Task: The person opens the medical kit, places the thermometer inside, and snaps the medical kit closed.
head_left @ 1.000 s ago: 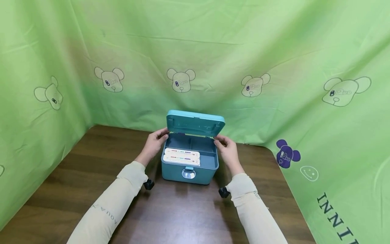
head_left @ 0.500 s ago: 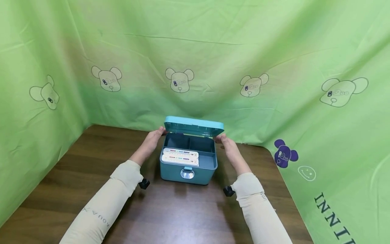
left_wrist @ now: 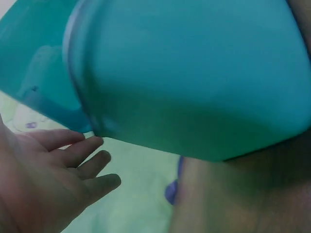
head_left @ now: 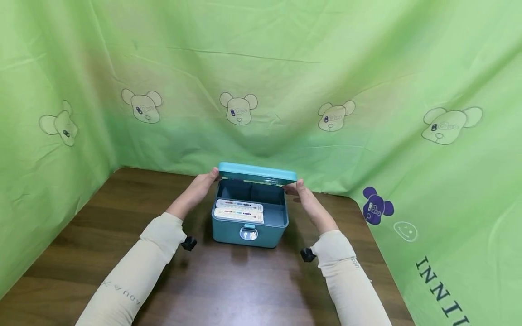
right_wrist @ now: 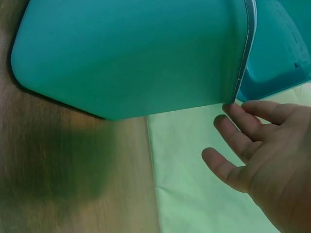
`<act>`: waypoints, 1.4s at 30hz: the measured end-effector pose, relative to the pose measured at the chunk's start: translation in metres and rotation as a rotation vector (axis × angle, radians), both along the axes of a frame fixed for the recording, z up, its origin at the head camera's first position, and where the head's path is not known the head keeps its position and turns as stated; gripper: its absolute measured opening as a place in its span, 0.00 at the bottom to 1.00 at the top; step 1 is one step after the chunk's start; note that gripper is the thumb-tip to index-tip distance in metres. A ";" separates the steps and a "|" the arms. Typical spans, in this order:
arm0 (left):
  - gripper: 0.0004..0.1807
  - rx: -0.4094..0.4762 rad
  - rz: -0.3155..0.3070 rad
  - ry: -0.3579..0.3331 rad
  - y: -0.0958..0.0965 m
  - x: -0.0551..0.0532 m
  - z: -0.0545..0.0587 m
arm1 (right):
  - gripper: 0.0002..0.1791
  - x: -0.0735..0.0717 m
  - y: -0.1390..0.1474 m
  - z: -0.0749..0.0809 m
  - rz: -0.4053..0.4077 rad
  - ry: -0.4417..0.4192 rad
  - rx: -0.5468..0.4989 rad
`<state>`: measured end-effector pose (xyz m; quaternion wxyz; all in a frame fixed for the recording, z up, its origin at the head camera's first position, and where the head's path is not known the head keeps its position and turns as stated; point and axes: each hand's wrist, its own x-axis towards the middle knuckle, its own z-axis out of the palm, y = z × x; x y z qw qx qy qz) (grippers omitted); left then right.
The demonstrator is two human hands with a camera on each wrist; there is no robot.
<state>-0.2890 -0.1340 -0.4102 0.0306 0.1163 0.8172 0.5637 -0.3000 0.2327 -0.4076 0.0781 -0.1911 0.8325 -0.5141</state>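
A teal storage box [head_left: 269, 237] with a clear latch [head_left: 248, 233] stands on the table. Its lid [head_left: 258, 171] is tilted part-way up at the back hinge. Two long white packs [head_left: 239, 215] with small coloured print lie side by side in the front compartment. My left hand [head_left: 196, 189] is at the lid's left rear corner, and in the left wrist view its extended fingers [left_wrist: 92, 167] reach the hinge edge. At the opposite rear corner is my right hand [head_left: 313, 207], its loosely extended fingers [right_wrist: 233, 133] by the hinge edge in the right wrist view. Some fingertips are hidden behind the lid.
The box's back part holds a divider [head_left: 251, 192]. A green curtain [head_left: 285, 68] with printed bear heads hangs close behind the box and along both sides of the brown wooden table [head_left: 240, 290]. Black wrist cameras [head_left: 189, 243] sit below the sleeves.
The lid has swung forward and down from nearly upright. Both hands have shifted from the box's rear corners to the lid's sides and back, thumbs now raised. The packs stay put.
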 end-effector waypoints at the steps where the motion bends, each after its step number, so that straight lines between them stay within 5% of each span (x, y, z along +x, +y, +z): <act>1: 0.50 0.003 0.003 -0.010 -0.002 0.002 0.003 | 0.54 0.000 -0.001 0.000 0.000 0.002 0.001; 10: 0.44 0.021 -0.017 -0.030 -0.007 0.012 0.024 | 0.44 0.008 0.001 0.012 -0.043 0.045 0.025; 22: 0.36 -0.126 0.082 0.032 0.000 0.032 0.042 | 0.33 0.026 0.009 0.018 -0.177 0.162 0.099; 29: 0.47 -0.221 0.078 0.021 0.004 0.039 0.044 | 0.34 0.039 0.006 0.027 -0.208 0.179 0.187; 42: 0.45 -0.199 0.099 0.023 0.006 0.046 0.035 | 0.32 0.061 -0.005 0.028 -0.284 0.148 0.149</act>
